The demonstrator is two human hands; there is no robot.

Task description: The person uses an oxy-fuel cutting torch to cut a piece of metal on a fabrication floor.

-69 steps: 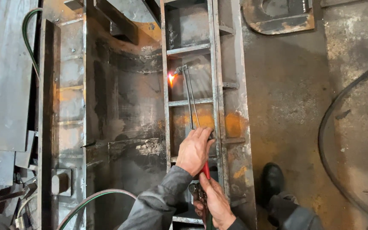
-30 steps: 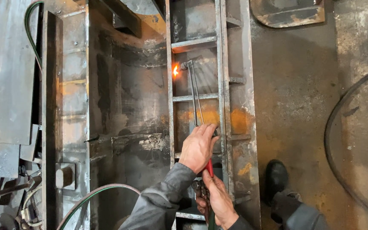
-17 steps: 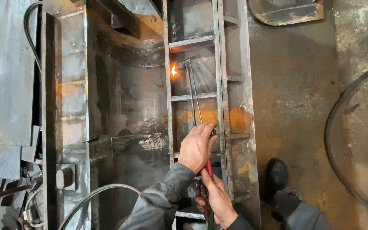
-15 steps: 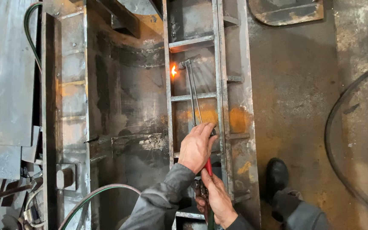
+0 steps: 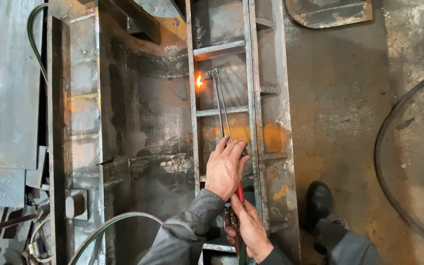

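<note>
Flame smaller, torch tip shifted slightly up

A stained, rusty concrete floor lay on the right, crossed by a dark curved hose. Grey steel plates were stacked at the left. Light was dim and yellowish.

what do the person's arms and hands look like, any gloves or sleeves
No gloves: both hands are bare. The left hand comes out of a dark grey work-jacket sleeve, creased and loose, with a plain cuff ending at the wrist. The right hand shows only a sliver of the same dark grey sleeve at the bottom edge of the view. No watch, rings or markings can be seen.
</note>
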